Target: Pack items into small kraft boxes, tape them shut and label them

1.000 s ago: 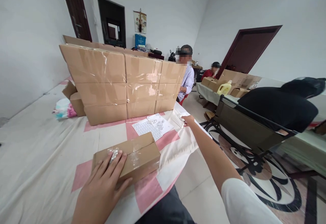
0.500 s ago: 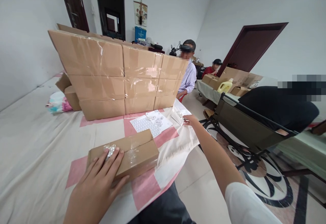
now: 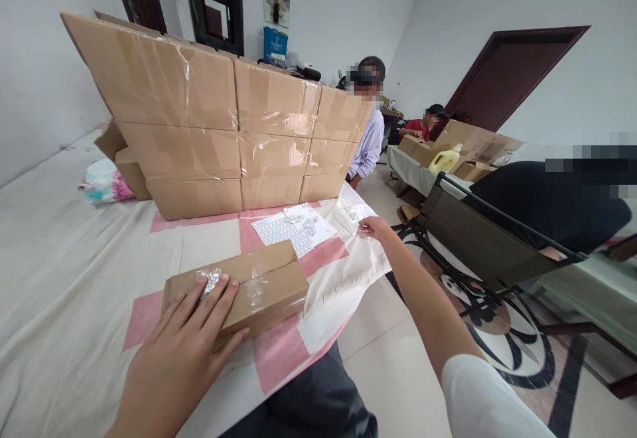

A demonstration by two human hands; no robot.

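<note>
My left hand (image 3: 192, 335) lies with fingers spread on a closed brown cardboard box (image 3: 271, 282) on the table. Beside its fingertips, a crumpled clear plastic piece (image 3: 212, 280) sits on the box top, and clear tape crosses the lid. Reaching out to the table's right edge, my right hand (image 3: 374, 227) has its fingers curled together at a small white box-like object (image 3: 347, 220). Whatever is between those fingers is too small to make out. Printed sheets (image 3: 293, 229), one with line drawings, lie left of that white object.
Taped cardboard boxes (image 3: 271, 152) form a stacked wall at the table's back. Left of them are an open carton (image 3: 132, 166) and a colourful plastic pack (image 3: 102, 182). A person in a light shirt (image 3: 369, 136) is behind the stack. A folding chair (image 3: 478, 225) stands right.
The view has tilted slightly downward. My left hand stays on the box; my right fingers have shifted slightly at the white object's edge.
</note>
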